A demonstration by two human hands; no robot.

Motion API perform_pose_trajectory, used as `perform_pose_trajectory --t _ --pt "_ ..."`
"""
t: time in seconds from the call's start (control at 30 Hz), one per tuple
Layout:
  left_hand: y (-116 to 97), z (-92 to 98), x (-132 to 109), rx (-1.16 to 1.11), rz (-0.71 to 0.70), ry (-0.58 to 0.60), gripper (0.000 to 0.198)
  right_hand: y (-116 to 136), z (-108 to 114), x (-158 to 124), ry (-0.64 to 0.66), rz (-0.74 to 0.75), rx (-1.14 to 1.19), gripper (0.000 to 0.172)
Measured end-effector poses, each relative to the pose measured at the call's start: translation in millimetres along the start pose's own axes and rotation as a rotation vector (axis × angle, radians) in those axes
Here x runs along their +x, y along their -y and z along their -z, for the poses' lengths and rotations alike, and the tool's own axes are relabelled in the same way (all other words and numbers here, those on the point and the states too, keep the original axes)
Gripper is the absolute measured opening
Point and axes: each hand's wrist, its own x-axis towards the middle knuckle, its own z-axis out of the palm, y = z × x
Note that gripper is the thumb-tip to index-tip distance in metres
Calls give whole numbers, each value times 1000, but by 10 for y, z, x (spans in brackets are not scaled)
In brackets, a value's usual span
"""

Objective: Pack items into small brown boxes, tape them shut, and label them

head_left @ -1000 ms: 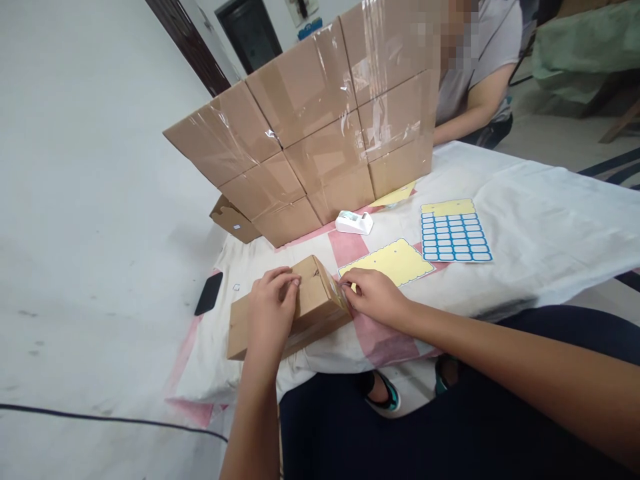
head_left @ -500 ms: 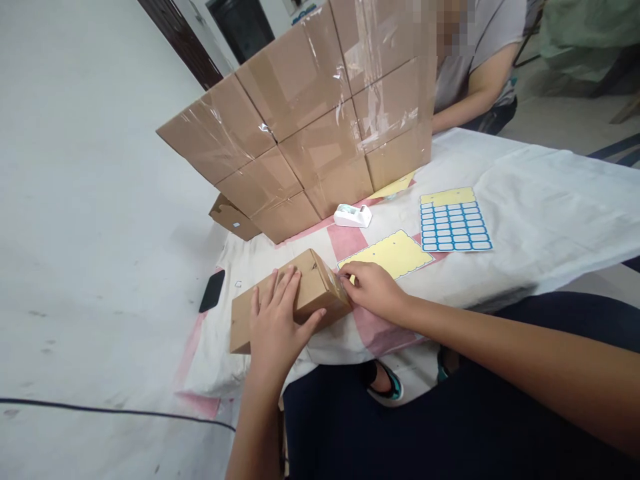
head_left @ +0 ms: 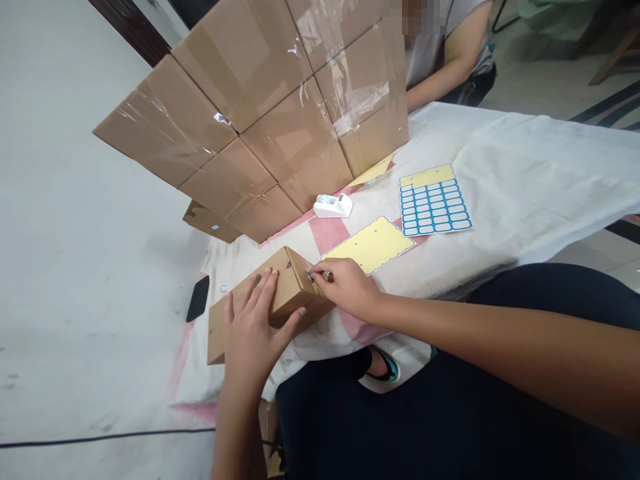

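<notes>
A closed brown cardboard box (head_left: pixel 280 270) lies on the cloth-covered table in front of me. My left hand (head_left: pixel 253 320) rests on its top, fingers spread and stretched out. At the box's right end, my right hand (head_left: pixel 345 283) is closed in a pinch, its fingertips against the end face. Whatever small thing those fingertips hold is hidden from me. Just behind the right hand is a yellow scalloped sheet (head_left: pixel 375 243). Farther right lies a sheet of blue-edged white labels (head_left: pixel 435 207) with a yellow strip on top.
A wall of taped cardboard boxes (head_left: pixel 280 113) stands across the table's back. At its foot sit a white tape dispenser (head_left: pixel 333 207) and another small box (head_left: pixel 213 220). A black phone (head_left: pixel 198 298) lies at the left edge. Behind the wall sits another person (head_left: pixel 450 60).
The view has shifted, so most things appear farther left. My right fingertips have come slightly farther over the box's end face. My left hand stays flat on top.
</notes>
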Motion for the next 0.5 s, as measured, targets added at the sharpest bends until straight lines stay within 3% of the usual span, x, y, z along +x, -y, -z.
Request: perform_pose_trajectory --t 0.3,0.4,0.5 --pt "6 -5 5 39 -15 -18 70 29 34 -100 32 26 123 26" --pt "13 -10 7 43 -37 -42 69 66 57 -145 -20 -36 196 29" --pt "16 -16 3 42 -33 -38 69 90 78 -143 23 -111 229 30"
